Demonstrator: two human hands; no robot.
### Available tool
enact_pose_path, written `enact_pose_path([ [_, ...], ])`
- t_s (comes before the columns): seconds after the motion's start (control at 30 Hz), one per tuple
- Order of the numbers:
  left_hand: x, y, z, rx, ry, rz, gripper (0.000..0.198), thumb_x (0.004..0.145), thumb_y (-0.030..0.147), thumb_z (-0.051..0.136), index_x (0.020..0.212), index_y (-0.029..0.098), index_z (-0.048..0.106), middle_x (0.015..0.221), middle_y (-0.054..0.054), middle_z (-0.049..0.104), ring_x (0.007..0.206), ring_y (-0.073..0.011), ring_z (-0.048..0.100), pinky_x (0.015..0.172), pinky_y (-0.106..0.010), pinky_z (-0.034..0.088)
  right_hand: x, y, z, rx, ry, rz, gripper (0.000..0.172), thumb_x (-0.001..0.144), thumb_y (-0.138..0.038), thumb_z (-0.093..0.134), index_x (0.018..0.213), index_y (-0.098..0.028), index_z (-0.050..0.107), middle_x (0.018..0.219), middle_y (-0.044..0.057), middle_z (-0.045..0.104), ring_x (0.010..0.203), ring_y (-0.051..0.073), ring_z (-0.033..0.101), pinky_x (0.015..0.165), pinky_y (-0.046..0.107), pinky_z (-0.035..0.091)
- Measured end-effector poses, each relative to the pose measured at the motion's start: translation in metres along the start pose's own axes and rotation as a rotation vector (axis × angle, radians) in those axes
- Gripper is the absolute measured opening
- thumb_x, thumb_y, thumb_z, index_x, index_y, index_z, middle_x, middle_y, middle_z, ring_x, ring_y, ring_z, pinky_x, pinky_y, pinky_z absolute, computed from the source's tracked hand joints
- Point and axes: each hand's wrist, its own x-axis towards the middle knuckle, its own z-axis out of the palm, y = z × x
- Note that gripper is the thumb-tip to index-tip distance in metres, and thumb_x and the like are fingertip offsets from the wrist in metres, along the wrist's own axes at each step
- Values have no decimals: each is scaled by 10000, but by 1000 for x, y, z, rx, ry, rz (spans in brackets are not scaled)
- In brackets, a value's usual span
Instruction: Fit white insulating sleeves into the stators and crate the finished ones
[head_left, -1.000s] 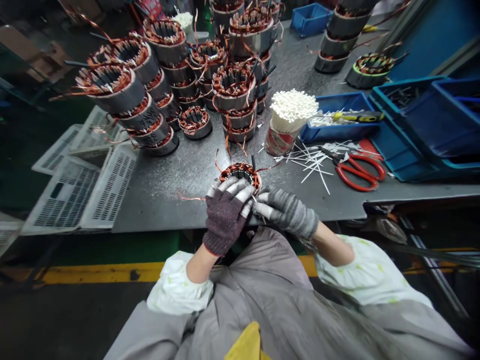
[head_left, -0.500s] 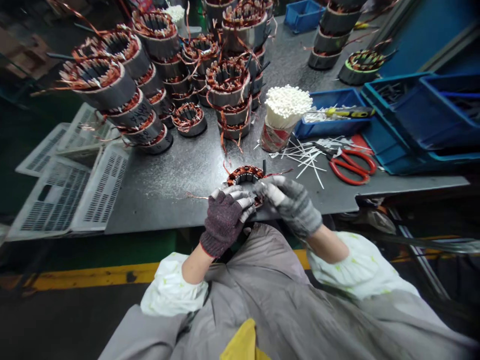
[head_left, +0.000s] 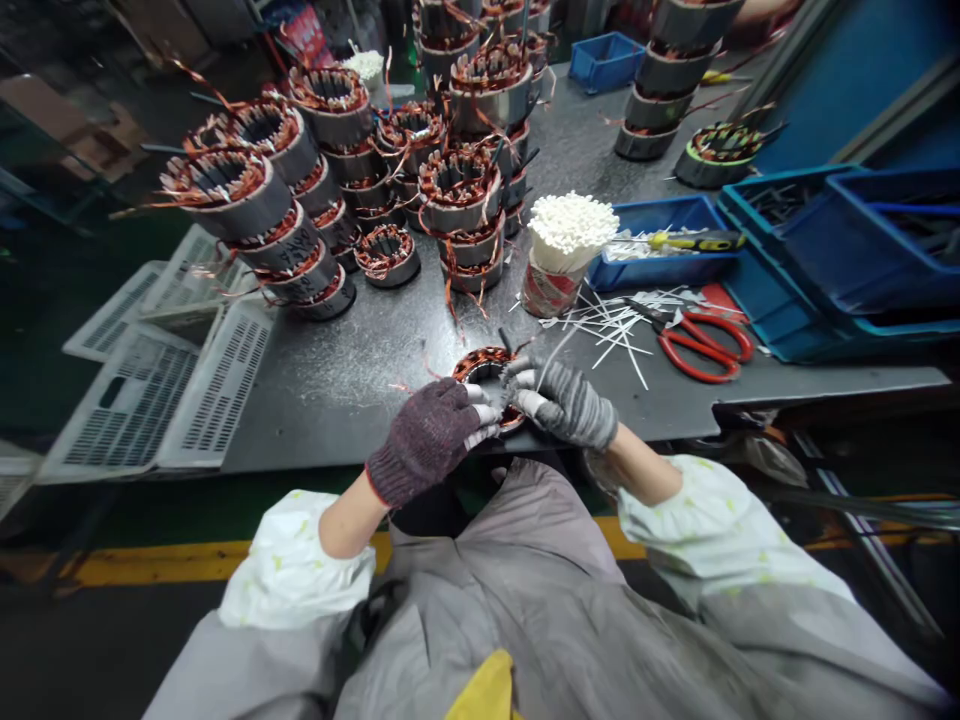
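A motor stator with copper windings lies on the bench edge in front of me. My left hand, in a dark purple glove with pale fingertips, is closed on its near left side. My right hand, in a grey glove, is pinched at the stator's right side. From its fingers a thin white strip sticks up and curves to the right. The fingertips of both hands cover part of the near windings. A dark sleeve and loose copper wires stand out from the far rim.
Stacked stators stand at the back left. A bundle of white strips stands in a wrapped holder, with loose strips and red-handled scissors to its right. Blue bins line the right, and white plastic baskets the left.
My left hand has shifted left and now lies more along the stator's side. My right hand has moved slightly left, and a thin white strip now shows above it. The view has tilted up.
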Motion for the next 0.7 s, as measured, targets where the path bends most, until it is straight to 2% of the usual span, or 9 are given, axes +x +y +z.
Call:
enact_pose_path([
  [0.07, 4, -8, 1, -42, -29, 121, 168, 991, 309, 594, 1074, 254, 729, 1072, -47, 761, 941, -170, 686, 861, -335, 522, 15, 8, -10, 92, -139, -50, 280, 920, -407, 521, 831, -224, 713, 1100, 61, 726, 982, 212, 670, 959, 382, 524],
  [0.13, 3, -10, 2, -38, -22, 160, 196, 966, 324, 626, 1129, 275, 724, 1120, -42, 761, 981, -174, 684, 878, -345, 513, 24, 13, -17, 181, -211, -74, 294, 923, -419, 528, 823, -211, 712, 1101, 60, 716, 976, 189, 663, 960, 360, 522],
  [0.23, -4, -4, 4, 53, 43, 63, 233, 914, 289, 677, 1139, 319, 727, 1177, -31, 757, 1165, -237, 654, 1023, -443, 476, 25, 19, -30, 326, -292, -85, 271, 904, -438, 613, 946, -202, 738, 1090, 60, 711, 1019, 185, 660, 994, 362, 514],
  [0.3, -9, 1, 7, 101, 66, -34, 220, 913, 261, 669, 1108, 338, 733, 1213, -23, 749, 1287, -283, 605, 1163, -571, 363, 20, 26, -42, 393, -308, -15, 338, 845, -456, 706, 1071, -205, 728, 988, 39, 722, 948, 186, 671, 940, 367, 542],
  [0.33, -10, 4, 9, 100, 68, -67, 216, 926, 249, 646, 1106, 333, 729, 1222, -26, 746, 1310, -291, 595, 1202, -616, 305, 19, 30, -49, 397, -237, 47, 384, 810, -469, 742, 1087, -204, 723, 912, 24, 720, 877, 182, 671, 883, 359, 558],
  [0.37, -11, 7, 13, 84, 71, -86, 221, 942, 233, 616, 1117, 320, 720, 1221, -32, 745, 1308, -286, 601, 1220, -633, 277, 20, 35, -56, 381, -89, 123, 399, 783, -486, 757, 1056, -197, 725, 840, 11, 709, 800, 175, 660, 823, 348, 565],
  [0.47, -12, 16, 26, 28, 151, -116, 246, 953, 182, 577, 1163, 265, 674, 1170, -53, 753, 1216, -247, 660, 1198, -570, 360, 36, 48, -76, 262, 581, 313, 340, 752, -511, 736, 846, -187, 700, 757, 14, 689, 724, 173, 627, 775, 356, 562],
  [0.53, -11, 22, 34, 43, 224, -142, 253, 940, 167, 599, 1175, 244, 650, 1154, -65, 752, 1189, -246, 672, 1166, -538, 404, 55, 54, -83, 201, 860, 339, 299, 715, -468, 754, 788, -193, 662, 785, 27, 700, 778, 190, 637, 837, 385, 560],
  [0.7, -10, 28, 40, 64, 270, -177, 240, 958, 171, 591, 1192, 222, 616, 1132, -81, 752, 1162, -251, 684, 1151, -538, 412, 83, 62, -87, 213, 983, 281, 226, 733, -398, 711, 810, -197, 641, 812, 33, 705, 818, 194, 650, 883, 392, 561],
])
